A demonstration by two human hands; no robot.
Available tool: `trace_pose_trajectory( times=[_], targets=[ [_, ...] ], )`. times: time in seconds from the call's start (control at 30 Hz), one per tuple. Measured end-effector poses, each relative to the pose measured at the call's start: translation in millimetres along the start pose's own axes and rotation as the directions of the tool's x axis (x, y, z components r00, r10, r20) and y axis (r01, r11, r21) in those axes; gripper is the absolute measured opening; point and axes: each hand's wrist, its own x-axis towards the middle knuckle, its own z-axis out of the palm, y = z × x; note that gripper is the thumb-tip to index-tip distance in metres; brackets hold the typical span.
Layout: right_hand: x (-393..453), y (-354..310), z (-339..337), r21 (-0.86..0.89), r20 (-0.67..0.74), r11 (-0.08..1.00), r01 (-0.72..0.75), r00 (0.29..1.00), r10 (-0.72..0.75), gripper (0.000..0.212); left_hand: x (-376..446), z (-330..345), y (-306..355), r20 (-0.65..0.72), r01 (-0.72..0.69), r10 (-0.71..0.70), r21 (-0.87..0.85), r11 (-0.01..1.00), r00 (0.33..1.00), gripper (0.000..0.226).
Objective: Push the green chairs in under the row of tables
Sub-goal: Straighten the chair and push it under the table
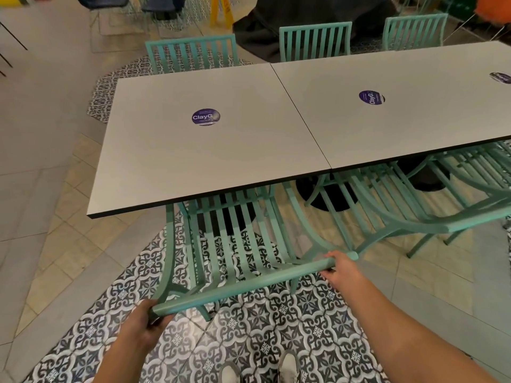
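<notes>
A green slatted chair (237,288) stands in front of me at the near edge of the left white table (166,150), its seat partly under the tabletop. My left hand (143,327) grips the left end of the chair's top rail. My right hand (343,269) holds the right end of the same rail. A second green chair (409,217) stands to the right, tucked under the second white table (414,120). Three more green chairs (190,52) line the far side of the tables.
Round purple stickers (206,116) mark each tabletop. A yellow floor sign (221,9) and a dark covered mass (304,15) stand beyond the tables. Patterned tiles cover the floor under me, and my shoes (260,369) show at the bottom. Plain tiled floor lies to the left.
</notes>
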Motion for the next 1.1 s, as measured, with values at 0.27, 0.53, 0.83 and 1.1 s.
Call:
trace_pose_trajectory(
  times=[0.27,0.53,0.83,1.1],
  targets=[
    [1,0,-4,-0.017,0.043,1.0,-0.007,0.999,0.007,0.013,4,-3,-1,-0.013,-0.026,0.026,0.029,0.999,1.0,0.021],
    [3,7,-2,0.006,0.016,1.0,0.028,0.999,-0.028,0.009,4,-6,-1,-0.024,-0.033,0.033,-0.013,0.999,0.999,0.01],
    [-3,13,3,0.017,0.004,1.0,0.011,1.0,-0.012,0.008,8,-11,7,-0.028,-0.037,0.037,0.001,0.999,0.999,0.022],
    [-1,12,2,-0.01,0.048,1.0,0.002,0.999,-0.002,0.008,11,-11,8,-0.054,-0.038,0.04,0.023,0.999,0.998,0.026]
  ],
)
